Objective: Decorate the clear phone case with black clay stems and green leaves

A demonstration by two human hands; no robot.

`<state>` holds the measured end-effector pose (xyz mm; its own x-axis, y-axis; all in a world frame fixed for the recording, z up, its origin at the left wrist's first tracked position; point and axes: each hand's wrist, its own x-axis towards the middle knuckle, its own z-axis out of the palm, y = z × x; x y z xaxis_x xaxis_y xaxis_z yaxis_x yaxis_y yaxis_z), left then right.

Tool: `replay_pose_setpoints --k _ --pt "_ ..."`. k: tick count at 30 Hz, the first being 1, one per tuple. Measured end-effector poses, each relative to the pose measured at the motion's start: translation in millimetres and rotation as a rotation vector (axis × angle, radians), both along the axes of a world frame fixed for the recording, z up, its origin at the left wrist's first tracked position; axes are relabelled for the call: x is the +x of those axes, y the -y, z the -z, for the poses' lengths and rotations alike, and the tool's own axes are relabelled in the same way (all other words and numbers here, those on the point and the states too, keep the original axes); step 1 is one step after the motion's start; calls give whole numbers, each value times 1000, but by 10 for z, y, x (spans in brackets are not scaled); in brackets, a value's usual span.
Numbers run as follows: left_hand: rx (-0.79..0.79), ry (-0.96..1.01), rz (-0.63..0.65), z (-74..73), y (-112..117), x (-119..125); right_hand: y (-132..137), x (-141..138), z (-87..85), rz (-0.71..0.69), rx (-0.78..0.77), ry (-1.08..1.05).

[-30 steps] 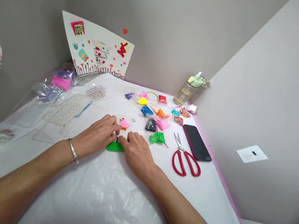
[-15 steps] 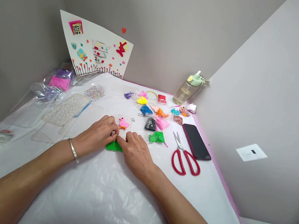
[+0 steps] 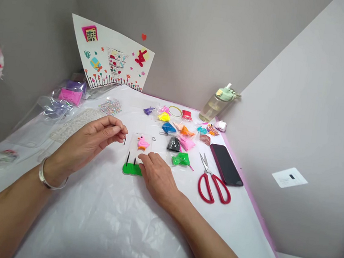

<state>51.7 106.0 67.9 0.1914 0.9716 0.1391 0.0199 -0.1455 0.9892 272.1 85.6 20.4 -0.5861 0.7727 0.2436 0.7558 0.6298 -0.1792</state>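
Observation:
A clear phone case (image 3: 132,144) lies on the table before me, a pink clay duck (image 3: 143,143) on its upper part. Green clay (image 3: 131,169) covers its lower end, and two thin black clay strips (image 3: 128,158) stand up from the green. My left hand (image 3: 100,135) is raised left of the case, thumb and forefinger pinching a short black clay strip (image 3: 124,141). Over the case's lower right edge rests my right hand (image 3: 157,176), fingers loosely stretched out and touching it, hiding that corner.
Red-handled scissors (image 3: 214,186) and a phone (image 3: 226,165) lie to the right. Several bags of coloured clay, among them a green one (image 3: 181,159), sit behind my right hand. A water bottle (image 3: 215,107) stands at the back; gems (image 3: 110,106) are spread back left.
My left hand has moved up and left off the case, with a black strip now showing in its pinch. Two black strips on the case are uncovered. My right hand has barely moved.

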Motion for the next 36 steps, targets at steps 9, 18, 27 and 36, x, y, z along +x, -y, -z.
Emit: replay_pose_setpoints --k 9,18,27,36 --pt "-146 267 -9 147 39 51 33 12 -34 12 -19 -41" --pt "-176 279 -29 114 70 102 -23 -47 -13 14 -44 27" --pt "-204 283 -70 121 63 97 -11 -45 -39 49 -252 -255" --pt "-277 202 -121 15 624 102 225 -23 -243 -49 -815 -783"
